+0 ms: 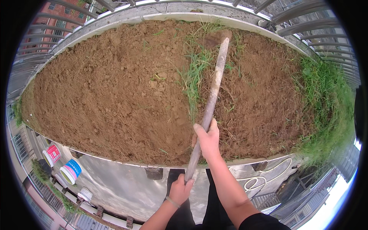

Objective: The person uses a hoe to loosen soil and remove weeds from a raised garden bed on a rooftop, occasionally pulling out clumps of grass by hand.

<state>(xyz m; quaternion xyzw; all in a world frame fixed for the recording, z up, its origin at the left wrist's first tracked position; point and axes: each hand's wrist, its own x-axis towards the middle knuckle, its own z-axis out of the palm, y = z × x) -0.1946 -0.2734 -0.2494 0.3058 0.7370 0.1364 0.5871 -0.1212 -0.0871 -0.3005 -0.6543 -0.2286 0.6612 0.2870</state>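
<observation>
Both my hands grip the wooden handle (211, 99) of a hoe, which slants up across the raised soil bed (115, 86). My left hand (180, 188) is closed around the butt end, just outside the bed's near edge. Farther up the shaft, over the soil, my right hand (207, 138) wraps around the handle. The hoe's soil-coloured metal head (214, 38) rests at the far side of the bed among grass. A strip of green grass (197, 74) runs beside the handle, between loose soil on the left and soil with dry roots on the right.
Metal railings (304, 17) stand beyond the bed's pale rim (120, 23). Tall grass (325, 92) fills the right end. On the concrete floor (115, 184) are a blue-and-pink bucket (72, 170), a red-and-white bucket (52, 155) and a coiled hose (256, 181).
</observation>
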